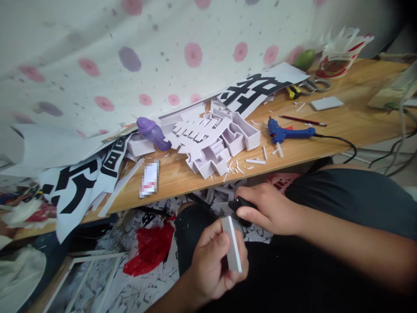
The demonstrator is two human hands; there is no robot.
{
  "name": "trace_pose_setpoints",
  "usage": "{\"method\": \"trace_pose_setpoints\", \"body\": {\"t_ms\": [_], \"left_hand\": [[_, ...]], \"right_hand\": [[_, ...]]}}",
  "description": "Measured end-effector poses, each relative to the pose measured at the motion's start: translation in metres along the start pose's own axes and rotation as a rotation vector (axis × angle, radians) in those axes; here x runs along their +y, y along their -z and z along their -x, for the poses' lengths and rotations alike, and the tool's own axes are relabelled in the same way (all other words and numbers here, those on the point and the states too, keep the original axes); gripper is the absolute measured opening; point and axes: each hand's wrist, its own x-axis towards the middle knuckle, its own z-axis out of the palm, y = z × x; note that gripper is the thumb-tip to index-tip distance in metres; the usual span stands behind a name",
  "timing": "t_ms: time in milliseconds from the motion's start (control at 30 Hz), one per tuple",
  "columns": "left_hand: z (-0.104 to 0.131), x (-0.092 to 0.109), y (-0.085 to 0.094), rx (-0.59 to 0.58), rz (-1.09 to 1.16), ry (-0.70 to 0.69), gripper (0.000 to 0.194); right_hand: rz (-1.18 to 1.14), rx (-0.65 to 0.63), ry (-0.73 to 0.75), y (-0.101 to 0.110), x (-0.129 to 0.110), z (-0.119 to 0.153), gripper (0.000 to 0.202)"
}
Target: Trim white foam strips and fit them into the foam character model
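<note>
My left hand (213,261) is closed round a short strip of white board (232,248), with the thumb pressed on its face. In my right hand (269,208) is a black-handled knife (245,208). Its blade points left, just above the strip, and looks blurred. Both hands are over my lap, in front of the table edge. On the wooden table (182,180) beyond them lies a white built-up character shape (208,143) with raised walls. A blue glue gun (289,132) rests to its right, and a purple object (153,132) is at its left.
White offcuts (236,168) are scattered nearby. Farther right are a pencil (302,120), a white block (326,103), scissors (314,86), a yellow cutter (293,92) and a tub (337,61). Printed character sheets (76,180) lie left. A red bag (150,248) sits among floor scraps.
</note>
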Motion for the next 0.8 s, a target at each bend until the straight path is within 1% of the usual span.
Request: {"method": "trace_pose_setpoints", "body": {"t_ms": [67,100,133,200,267,333,433,500,600,700,800], "left_hand": [[0.002,0.000,0.000,0.019,-0.052,-0.018,0.026],[0.002,0.000,0.001,0.060,-0.103,-0.037,0.026],[0.002,0.000,0.002,0.129,-0.173,-0.061,0.027],[0.001,0.000,0.005,0.308,-0.327,-0.107,0.025],[-0.001,0.001,0.008,0.467,-0.454,-0.130,0.021],[-0.003,0.001,0.011,0.554,-0.537,-0.138,0.021],[-0.006,0.002,0.012,0.568,-0.606,-0.135,0.020],[-0.008,0.002,0.011,0.553,-0.615,-0.125,0.020],[-0.011,0.002,0.010,0.530,-0.595,-0.117,0.019],[-0.015,0.003,0.007,0.518,-0.556,-0.107,0.018],[-0.018,0.005,0.003,0.521,-0.480,-0.102,0.019]], "right_hand": [[-0.053,-0.019,-0.056,-0.001,0.003,-0.001,0.042],[-0.109,-0.021,-0.070,-0.002,0.003,-0.001,0.042],[-0.185,-0.015,-0.078,-0.003,0.004,-0.001,0.042],[-0.387,0.005,-0.090,-0.004,0.003,-0.002,0.042],[-0.612,-0.009,-0.112,-0.005,0.000,-0.003,0.042],[-0.768,-0.051,-0.143,-0.007,-0.002,-0.004,0.040],[-0.853,-0.106,-0.215,-0.011,-0.005,-0.005,0.039],[-0.902,-0.111,-0.250,-0.012,-0.007,-0.006,0.039],[-0.939,-0.097,-0.264,-0.011,-0.008,-0.007,0.038],[-0.949,-0.118,-0.228,-0.006,-0.007,-0.006,0.035],[-0.936,-0.135,-0.135,0.002,-0.005,-0.002,0.035]]}}
